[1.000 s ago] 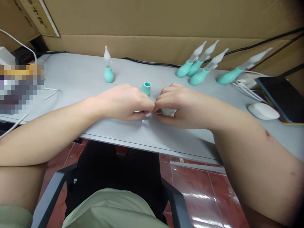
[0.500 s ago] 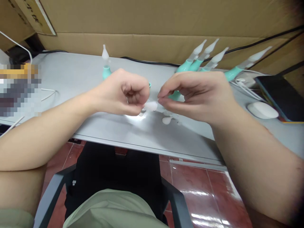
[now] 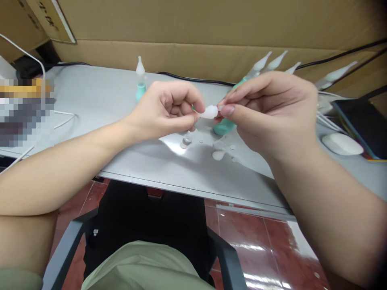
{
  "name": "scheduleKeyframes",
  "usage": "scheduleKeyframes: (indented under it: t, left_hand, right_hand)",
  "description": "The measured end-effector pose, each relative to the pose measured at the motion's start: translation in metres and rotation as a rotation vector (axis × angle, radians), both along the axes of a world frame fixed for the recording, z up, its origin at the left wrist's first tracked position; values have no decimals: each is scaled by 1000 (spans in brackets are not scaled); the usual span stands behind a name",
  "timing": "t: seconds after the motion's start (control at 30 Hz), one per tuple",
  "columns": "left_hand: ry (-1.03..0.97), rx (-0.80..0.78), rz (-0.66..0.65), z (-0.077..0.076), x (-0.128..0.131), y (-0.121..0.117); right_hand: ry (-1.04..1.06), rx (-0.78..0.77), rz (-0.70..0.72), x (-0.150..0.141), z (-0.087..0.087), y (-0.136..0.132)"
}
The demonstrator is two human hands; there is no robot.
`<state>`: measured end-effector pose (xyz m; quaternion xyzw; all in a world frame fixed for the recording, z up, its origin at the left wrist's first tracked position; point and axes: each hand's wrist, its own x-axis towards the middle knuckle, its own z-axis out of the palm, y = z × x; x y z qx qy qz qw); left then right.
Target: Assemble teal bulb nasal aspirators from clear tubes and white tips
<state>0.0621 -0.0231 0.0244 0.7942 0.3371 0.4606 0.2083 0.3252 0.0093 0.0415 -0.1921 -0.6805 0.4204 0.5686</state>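
Note:
Between thumb and forefinger, my left hand pinches the narrow end of a white nozzle tip, its wide end pointing right. My right hand pinches a small clear piece against that wide end; how far it sits inside I cannot tell. Below my hands lie a clear plastic tube, a small clear disc, another white nozzle tip and other clear parts. A teal bulb is partly hidden behind my right fingers.
One nasal aspirator with a teal bulb stands upright at the back left. Several more aspirators lean at the back right, partly behind my right hand. A white mouse and a dark phone-like slab lie at right. Cardboard walls the back.
Both hands have risen slightly and moved right in view. My right fingertips, apart from the nozzle tip before, now meet its wide end with a small clear piece.

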Motion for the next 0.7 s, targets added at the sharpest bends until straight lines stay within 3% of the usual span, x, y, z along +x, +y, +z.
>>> scheduleKeyframes:
  t: [0.2, 0.47, 0.7]
  left_hand:
    - [15, -4, 13, 3, 0, 0]
    - [14, 12, -9, -2, 1, 2]
    - [38, -18, -8, -8, 2, 7]
  right_hand:
    - [-48, 13, 6, 1, 1, -2]
    - [-67, -41, -11, -1, 7, -5]
    - [-103, 16, -43, -2, 7, -4]
